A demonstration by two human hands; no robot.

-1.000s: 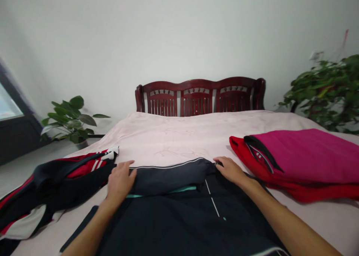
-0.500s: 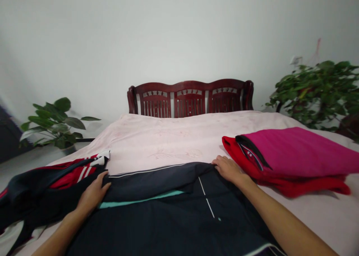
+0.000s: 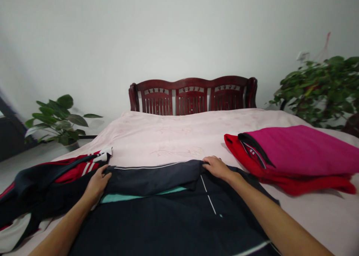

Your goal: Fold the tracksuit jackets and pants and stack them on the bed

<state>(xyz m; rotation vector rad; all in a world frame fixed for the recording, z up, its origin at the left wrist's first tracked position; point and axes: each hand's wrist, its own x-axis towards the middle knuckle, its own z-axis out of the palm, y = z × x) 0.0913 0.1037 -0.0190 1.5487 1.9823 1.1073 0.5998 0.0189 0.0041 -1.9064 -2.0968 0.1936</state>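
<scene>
A dark navy jacket point(image 3: 157, 222) with white piping lies spread on the bed in front of me. Its far edge is turned over in a band, and a strip of teal lining shows beneath the fold. My left hand point(image 3: 98, 183) is closed on the left end of this band. At the upper right of the fold, my right hand point(image 3: 215, 167) pinches the cloth with fingers and thumb together. Part of the jacket extends out to the right under my right forearm. The jacket's near side runs out of view at the bottom.
Left of the jacket lies a rumpled navy, red and white garment point(image 3: 64, 177). Folded magenta clothing point(image 3: 300, 147) rests on a red garment point(image 3: 291, 183) at the right. Beyond the pink bedsheet point(image 3: 168, 132) stands a dark wooden headboard point(image 3: 192, 99). Plants point(image 3: 61, 121) flank the bed.
My right hand has shifted left along the jacket's far edge, and more dark cloth shows to its right. My left hand keeps its hold at the left end. The view has shifted slightly.
</scene>
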